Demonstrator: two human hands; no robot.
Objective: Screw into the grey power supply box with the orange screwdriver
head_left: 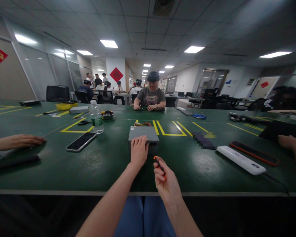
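A grey metal box (143,132) with a bundle of coloured wires (142,124) behind it sits on the green table (108,177) in front of me. My left hand (139,149) rests on its top and front edge, fingers close together over the metal. In my right hand (164,174) is a screwdriver with a black and orange handle (160,167), the fingers wrapped round it. Its tip points toward the box's front side; whether it touches the box cannot be made out.
To the left are a phone (81,142), a water bottle (96,119) and a metal bowl (107,115). A white device (241,160) and an orange-edged one (254,153) lie right. Other people's hands show at both sides; a person (151,97) sits opposite.
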